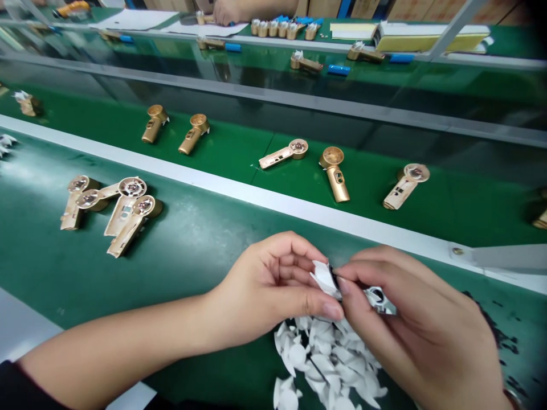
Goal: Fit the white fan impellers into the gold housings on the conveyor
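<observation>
white fan piece (pixel 325 278) sits between the two hands, above the near side of the counter (pixel 192 242), with a small dark part (pixel 334 275) against its right-hand edge. the step in hand looks like fitting or seating these two against each other; whether they are already joined i cannot tell, because the fingertips cover the place where they meet. as a judgement, the next move calls for lining up their centres and pressing evenly, without bending the thin blades.

the left hand (pixel 273 279) has its fingers curled and its thumb stretched along the near side, so its grip is only partly closed, with the white fan piece held between forefinger and thumb. the right hand (pixel 427 319) pinches much tighter: thumb and forefinger come almost together on the dark part. farther back in that grip, a shiny metallic piece (pixel 379 300) shows between thumb and fingers, apart from the pinch; how firmly it is held is unclear.

just below the hands lies a loose heap of white blades (pixel 329 361), overlapping one another. small dark bits (pixel 506 341) are scattered on the counter beyond the right hand. well off to the left, a cluster of gold shells (pixel 126 234) rests on the counter, some touching. past a white rail (pixel 213 175), more gold shells stand spaced along a green strip (pixel 235 134). farthest out, a co-worker's hand (pixel 228 11) is near gold parts and blue cylinders (pixel 339 69).
</observation>
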Tool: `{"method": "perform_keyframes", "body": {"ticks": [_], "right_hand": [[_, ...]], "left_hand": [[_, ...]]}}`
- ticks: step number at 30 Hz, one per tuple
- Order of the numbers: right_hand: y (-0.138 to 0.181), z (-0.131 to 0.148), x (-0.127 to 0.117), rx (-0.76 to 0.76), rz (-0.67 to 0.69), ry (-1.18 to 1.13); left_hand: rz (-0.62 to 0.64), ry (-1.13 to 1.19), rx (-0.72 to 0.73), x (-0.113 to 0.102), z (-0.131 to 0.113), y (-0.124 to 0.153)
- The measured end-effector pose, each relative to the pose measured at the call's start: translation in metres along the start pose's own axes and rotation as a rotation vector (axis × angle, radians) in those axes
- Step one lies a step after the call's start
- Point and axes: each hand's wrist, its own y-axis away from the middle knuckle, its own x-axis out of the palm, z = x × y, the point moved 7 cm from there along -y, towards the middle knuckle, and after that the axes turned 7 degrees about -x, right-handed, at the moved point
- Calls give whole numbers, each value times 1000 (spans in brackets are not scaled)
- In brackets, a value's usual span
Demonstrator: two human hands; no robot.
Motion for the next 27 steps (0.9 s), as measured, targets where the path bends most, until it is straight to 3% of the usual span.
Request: {"method": "perform_keyframes", "body": {"ticks": [4,8,11,13,16,19,22,27], "right_hand": [[8,10,-2,-53,6,31],[-7,13,1,-207,58,24],[-61,-14,20,-211,180,177],[-111,-50,45,-65,294,365],[-184,-89,90,7,418,416],[-224,-107,124,37,507,397],[-224,-95,125,-20,513,324],[-164,-49,65,-123,380,94]], "left_hand": [[-6,10,37,0,-2,0],[-71,-19,153,-13,-25,-1],[-150,-153,307,-31,-59,2],[-243,-237,392,-46,-82,6],[-375,-290,432,-67,-103,11],[-415,-303,449,-76,-114,15],[-415,-294,481,-77,-122,21],[-313,-282,579,-65,-132,32]]}}
